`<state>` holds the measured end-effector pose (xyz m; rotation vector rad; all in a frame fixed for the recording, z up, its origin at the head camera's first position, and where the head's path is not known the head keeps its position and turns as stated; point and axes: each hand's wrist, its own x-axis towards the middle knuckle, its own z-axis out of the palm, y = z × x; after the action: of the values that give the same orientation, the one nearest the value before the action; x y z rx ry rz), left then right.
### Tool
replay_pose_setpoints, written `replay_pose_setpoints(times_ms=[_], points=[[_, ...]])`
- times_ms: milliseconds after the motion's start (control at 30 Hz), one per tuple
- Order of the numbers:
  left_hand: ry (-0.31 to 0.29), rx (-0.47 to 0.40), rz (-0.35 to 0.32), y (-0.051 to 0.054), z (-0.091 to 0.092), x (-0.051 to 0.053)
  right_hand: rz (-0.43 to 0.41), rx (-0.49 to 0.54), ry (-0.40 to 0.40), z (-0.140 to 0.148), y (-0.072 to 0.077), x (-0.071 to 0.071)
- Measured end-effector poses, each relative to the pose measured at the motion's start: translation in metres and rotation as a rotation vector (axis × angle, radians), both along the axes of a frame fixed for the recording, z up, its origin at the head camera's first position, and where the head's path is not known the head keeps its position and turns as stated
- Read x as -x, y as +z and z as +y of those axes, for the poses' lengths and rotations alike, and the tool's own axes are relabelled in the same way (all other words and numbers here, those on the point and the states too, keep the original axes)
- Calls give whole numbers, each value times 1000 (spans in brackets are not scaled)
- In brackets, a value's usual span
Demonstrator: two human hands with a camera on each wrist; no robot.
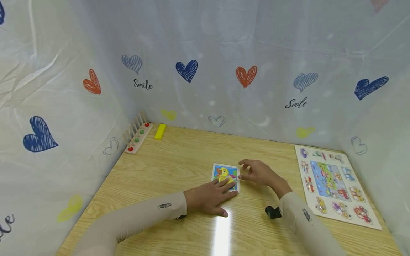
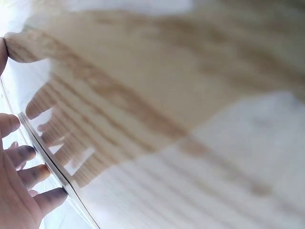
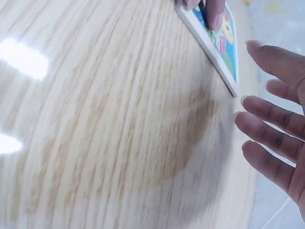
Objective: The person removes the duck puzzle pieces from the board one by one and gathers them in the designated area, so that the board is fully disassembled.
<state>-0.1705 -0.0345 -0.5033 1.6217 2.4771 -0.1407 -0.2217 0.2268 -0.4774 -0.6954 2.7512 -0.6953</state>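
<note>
A small square duck picture puzzle (image 1: 222, 170) with a white border lies flat on the wooden table (image 1: 179, 153). Spread over its lower part is my left hand (image 1: 209, 197), fingers straight and thumb out to the side. In the left wrist view the fingers of the left hand (image 2: 19, 186) lie across the board's edge. Just off the puzzle's right side, my right hand (image 1: 258, 173) hovers with loosely bent fingers. The right wrist view shows the right hand (image 3: 281, 119) holding nothing, apart from the puzzle (image 3: 230, 57). The left hand hides the duck's lower body.
On the right lies a large vehicle puzzle board (image 1: 347, 167). A peg stand (image 1: 138, 137) with red and green beads stands at the far left, beside a yellow block (image 1: 160, 132). Heart-printed curtains (image 1: 217, 96) border the table at the back and sides.
</note>
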Motion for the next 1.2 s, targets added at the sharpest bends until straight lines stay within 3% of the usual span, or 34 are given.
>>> replay_pose_setpoints(times_ms=[300, 700, 1067, 1200], points=[[25, 26, -6, 1, -1, 0, -8, 7, 41, -10, -1, 15], [31, 38, -36, 6, -2, 1, -45, -7, 38, -21, -1, 24], [18, 56, 4, 1, -1, 0, -60, -63, 44, -22, -7, 33], [27, 49, -27, 0, -2, 0, -79, -84, 51, -24, -5, 35]])
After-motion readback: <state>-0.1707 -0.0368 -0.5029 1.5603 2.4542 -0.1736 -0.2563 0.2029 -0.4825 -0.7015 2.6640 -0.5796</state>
